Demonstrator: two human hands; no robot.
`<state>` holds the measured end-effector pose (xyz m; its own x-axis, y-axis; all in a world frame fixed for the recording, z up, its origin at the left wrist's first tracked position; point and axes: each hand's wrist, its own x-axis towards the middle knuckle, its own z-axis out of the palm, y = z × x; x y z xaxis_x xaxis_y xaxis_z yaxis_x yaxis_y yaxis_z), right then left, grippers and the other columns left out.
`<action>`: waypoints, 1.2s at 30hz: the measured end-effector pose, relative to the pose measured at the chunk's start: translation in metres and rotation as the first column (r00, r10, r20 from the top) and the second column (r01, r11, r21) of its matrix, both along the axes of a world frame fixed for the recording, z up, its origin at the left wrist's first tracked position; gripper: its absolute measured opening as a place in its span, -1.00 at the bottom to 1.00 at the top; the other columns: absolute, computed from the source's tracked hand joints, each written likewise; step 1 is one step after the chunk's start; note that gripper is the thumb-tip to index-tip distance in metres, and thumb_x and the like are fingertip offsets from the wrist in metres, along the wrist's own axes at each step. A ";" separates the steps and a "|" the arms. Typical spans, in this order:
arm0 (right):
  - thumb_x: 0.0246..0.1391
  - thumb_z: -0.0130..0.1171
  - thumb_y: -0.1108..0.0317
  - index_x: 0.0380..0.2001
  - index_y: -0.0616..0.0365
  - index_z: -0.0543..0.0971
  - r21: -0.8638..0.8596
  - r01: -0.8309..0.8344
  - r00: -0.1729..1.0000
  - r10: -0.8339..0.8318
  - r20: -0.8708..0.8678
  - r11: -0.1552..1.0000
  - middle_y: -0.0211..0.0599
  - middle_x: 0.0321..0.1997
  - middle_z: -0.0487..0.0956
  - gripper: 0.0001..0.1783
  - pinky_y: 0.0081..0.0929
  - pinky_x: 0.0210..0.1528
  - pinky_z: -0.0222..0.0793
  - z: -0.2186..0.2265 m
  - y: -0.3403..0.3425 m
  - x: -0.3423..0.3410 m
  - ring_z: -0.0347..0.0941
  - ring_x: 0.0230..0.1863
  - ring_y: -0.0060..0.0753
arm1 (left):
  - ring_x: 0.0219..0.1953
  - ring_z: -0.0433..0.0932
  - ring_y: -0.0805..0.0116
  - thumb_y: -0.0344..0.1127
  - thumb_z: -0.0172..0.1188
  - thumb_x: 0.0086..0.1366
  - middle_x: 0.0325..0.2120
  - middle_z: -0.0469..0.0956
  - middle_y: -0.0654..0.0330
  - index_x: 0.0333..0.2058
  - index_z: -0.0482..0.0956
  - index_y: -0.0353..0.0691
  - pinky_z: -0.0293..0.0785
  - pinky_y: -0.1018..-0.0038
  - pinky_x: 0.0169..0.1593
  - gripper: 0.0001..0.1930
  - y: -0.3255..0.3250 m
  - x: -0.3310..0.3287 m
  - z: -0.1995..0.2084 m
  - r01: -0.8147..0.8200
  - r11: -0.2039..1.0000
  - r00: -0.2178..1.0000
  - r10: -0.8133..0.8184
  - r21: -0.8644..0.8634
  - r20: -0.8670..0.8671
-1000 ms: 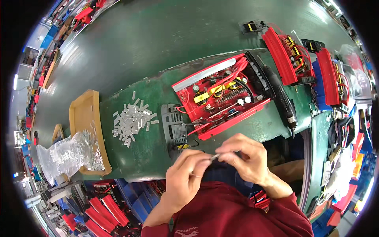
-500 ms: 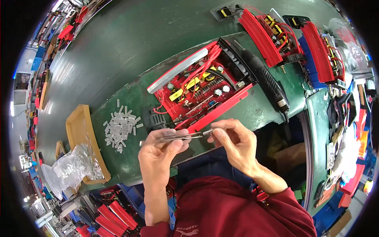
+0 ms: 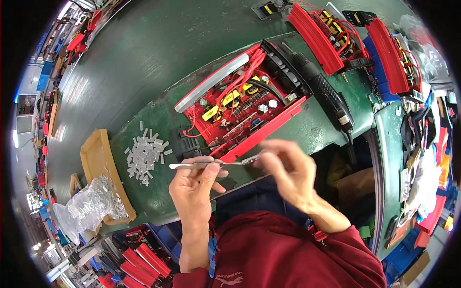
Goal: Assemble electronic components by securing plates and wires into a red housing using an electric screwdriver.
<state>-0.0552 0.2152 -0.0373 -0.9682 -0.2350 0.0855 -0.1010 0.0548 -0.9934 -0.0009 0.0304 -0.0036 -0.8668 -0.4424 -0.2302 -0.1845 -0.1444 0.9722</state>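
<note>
Thumb and fingers of my left hand (image 3: 194,189) pinch a pair of metal tweezers (image 3: 185,166), whose tips point right. At those tips sits a small shiny, pale piece (image 3: 250,160), too small to name. My right hand (image 3: 292,175) is just right of the tips, its fingers smeared by motion, so whether it grips anything is unclear. Beyond both hands lies an opened red metal housing (image 3: 269,135) with a circuit board, red wires and yellow-wrapped parts inside. Left of it, small clear-grey strips (image 3: 145,156) are heaped on the green mat.
A black power screwdriver (image 3: 326,91) lies right of the housing. Further right stand two more opened red units (image 3: 314,38). At left, a cardboard tray (image 3: 96,153) holds a clear plastic bag (image 3: 89,206). The bench edge runs beneath my hands.
My right hand, earlier pinching at the tweezer tips, has shifted slightly right and up, and blurs. The tweezers now lie more level in my left hand. The view has shifted a little.
</note>
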 end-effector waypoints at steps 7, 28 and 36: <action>0.09 0.37 0.39 0.18 0.15 0.51 0.502 0.750 0.623 -0.207 -0.754 0.430 -0.10 -0.03 0.57 -0.44 -0.23 0.05 0.38 -0.021 0.094 -0.069 0.47 -0.05 -0.05 | -0.32 0.68 0.32 -0.55 0.24 0.34 -0.28 0.63 0.04 -0.13 0.49 -0.42 0.64 0.52 -0.22 -0.83 -0.011 0.002 -0.019 -0.149 0.920 0.972 0.069 -0.362 -0.224; 0.18 0.28 0.17 0.12 0.35 0.34 -0.016 -0.180 0.881 0.169 0.441 0.984 0.19 -0.15 0.61 -0.40 -0.14 -0.04 0.51 -0.047 0.058 0.122 0.61 -0.11 0.14 | -0.35 0.67 0.16 -0.53 0.19 0.38 -0.22 0.61 -0.16 -0.14 0.45 -0.56 0.68 0.42 -0.22 -0.81 -0.031 -0.010 -0.028 -0.048 0.477 0.952 -0.245 -0.877 -0.185; 0.37 -0.02 0.14 0.13 0.38 0.34 -0.033 -0.206 0.903 0.203 0.378 0.978 0.24 -0.16 0.59 -0.50 -0.09 -0.06 0.49 -0.054 0.058 0.120 0.59 -0.14 0.21 | -0.40 0.69 0.21 -0.53 0.23 0.34 -0.27 0.65 -0.14 -0.15 0.50 -0.55 0.66 0.49 -0.22 -0.81 -0.028 -0.008 -0.026 -0.050 0.435 0.970 -0.193 -0.899 -0.147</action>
<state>0.0651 0.2736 -0.0917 -0.8584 -0.4305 -0.2789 0.2712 0.0807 -0.9591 -0.0092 0.0026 -0.0300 -0.8735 -0.2276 0.4303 0.0588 0.8281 0.5574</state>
